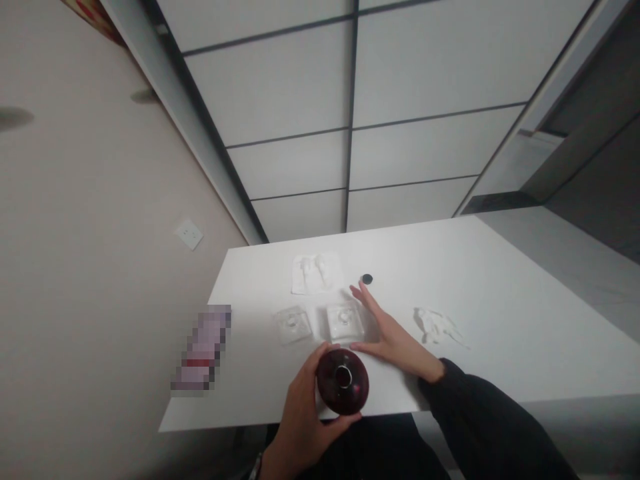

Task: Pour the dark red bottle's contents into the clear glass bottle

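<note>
My left hand (305, 407) is wrapped around a dark red, glossy, round bottle-like vessel (333, 398) at the table's near edge. Seen from above, it has a small ring-shaped opening on top. My right hand (383, 333) reaches in from the right, fingers spread, beside a transparent square container (345, 331) with a round knob in its middle. Whether the fingertips touch that container I cannot tell. A second transparent square piece (294, 325) lies to its left. Beyond my right fingertips is a small black disc (367, 279).
On the white table (500, 320), a white sheet (299, 285) with two pale wrapped items lies at the back. Crumpled white material (436, 327) sits right of my right hand. A blurred purple item (203, 347) is at the left edge. Behind stand panelled doors (410, 153).
</note>
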`<action>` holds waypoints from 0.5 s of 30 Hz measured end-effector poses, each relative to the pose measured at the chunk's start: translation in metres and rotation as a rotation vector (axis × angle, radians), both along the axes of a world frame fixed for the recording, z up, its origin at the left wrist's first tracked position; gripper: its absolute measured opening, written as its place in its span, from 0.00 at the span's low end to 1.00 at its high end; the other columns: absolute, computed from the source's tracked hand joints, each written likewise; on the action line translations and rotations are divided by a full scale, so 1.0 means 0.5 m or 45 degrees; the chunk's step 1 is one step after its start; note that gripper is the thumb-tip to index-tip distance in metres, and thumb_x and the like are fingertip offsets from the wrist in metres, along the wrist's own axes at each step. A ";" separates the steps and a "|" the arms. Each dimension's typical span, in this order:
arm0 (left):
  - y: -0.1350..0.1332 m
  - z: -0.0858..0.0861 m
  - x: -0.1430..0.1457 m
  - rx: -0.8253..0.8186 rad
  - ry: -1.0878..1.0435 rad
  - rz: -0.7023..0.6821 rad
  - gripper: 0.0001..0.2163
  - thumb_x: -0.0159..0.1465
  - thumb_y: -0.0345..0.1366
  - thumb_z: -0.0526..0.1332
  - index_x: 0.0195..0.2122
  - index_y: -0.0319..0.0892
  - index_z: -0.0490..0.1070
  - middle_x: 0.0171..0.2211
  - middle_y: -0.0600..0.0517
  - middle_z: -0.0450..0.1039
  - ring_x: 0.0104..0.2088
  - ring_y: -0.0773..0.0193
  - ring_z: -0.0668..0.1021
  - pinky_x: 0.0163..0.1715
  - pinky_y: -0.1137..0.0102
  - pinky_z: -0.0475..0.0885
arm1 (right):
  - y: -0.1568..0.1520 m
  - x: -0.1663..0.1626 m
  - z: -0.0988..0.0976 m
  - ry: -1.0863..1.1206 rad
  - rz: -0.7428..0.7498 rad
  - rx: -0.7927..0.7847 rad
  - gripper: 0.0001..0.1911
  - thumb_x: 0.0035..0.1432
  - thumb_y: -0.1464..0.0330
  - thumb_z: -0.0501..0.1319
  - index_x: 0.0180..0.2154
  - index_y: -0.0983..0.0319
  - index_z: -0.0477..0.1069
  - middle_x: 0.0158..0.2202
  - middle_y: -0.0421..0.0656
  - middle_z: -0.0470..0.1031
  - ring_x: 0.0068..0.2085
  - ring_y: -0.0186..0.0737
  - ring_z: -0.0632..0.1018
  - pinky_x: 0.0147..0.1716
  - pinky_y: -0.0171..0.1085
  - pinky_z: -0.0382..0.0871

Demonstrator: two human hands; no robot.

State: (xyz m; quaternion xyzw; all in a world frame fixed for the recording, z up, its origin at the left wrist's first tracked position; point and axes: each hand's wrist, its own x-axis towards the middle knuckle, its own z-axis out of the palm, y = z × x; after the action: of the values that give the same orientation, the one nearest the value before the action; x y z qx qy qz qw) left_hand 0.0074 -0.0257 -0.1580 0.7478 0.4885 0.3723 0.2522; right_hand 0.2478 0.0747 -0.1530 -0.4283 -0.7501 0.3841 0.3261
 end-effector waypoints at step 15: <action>0.020 -0.024 0.005 -0.126 -0.161 -0.095 0.43 0.59 0.35 0.76 0.72 0.50 0.56 0.69 0.39 0.68 0.68 0.40 0.72 0.66 0.44 0.71 | -0.078 0.099 0.022 0.034 -0.263 0.112 0.34 0.60 0.57 0.71 0.65 0.53 0.67 0.62 0.52 0.76 0.62 0.57 0.79 0.61 0.57 0.75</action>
State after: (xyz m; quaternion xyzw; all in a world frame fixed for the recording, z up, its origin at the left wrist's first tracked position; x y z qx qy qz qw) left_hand 0.0097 -0.0156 -0.1699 0.7272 0.4612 0.3844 0.3328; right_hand 0.2971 0.0358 -0.1419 -0.4833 -0.7138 0.3209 0.3922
